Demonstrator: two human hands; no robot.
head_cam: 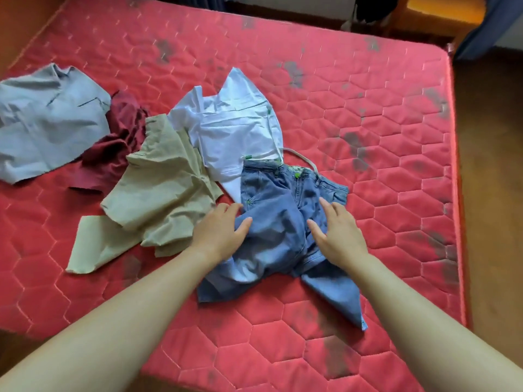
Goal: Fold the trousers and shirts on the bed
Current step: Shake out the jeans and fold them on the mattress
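Crumpled blue jeans (pixel 280 216) lie in the middle of the red quilted mattress (pixel 382 131), waistband away from me, one leg trailing toward the near edge. My left hand (pixel 219 233) rests flat on the jeans' left side, fingers spread. On their right side lies my right hand (pixel 338 234), also flat with fingers apart. Neither hand grips the cloth. A white shirt (pixel 235 128) lies just behind the jeans and partly under them. Left of it are beige trousers (pixel 158 193), a dark red garment (pixel 119 142) and a grey shirt (pixel 48 120).
A cord (pixel 302 158) loops from the jeans' waistband. The mattress ends at the right over a wooden floor (pixel 492 193). A blue curtain (pixel 486 26) hangs at the far right corner. Bare mattress lies right of the jeans and along the near edge.
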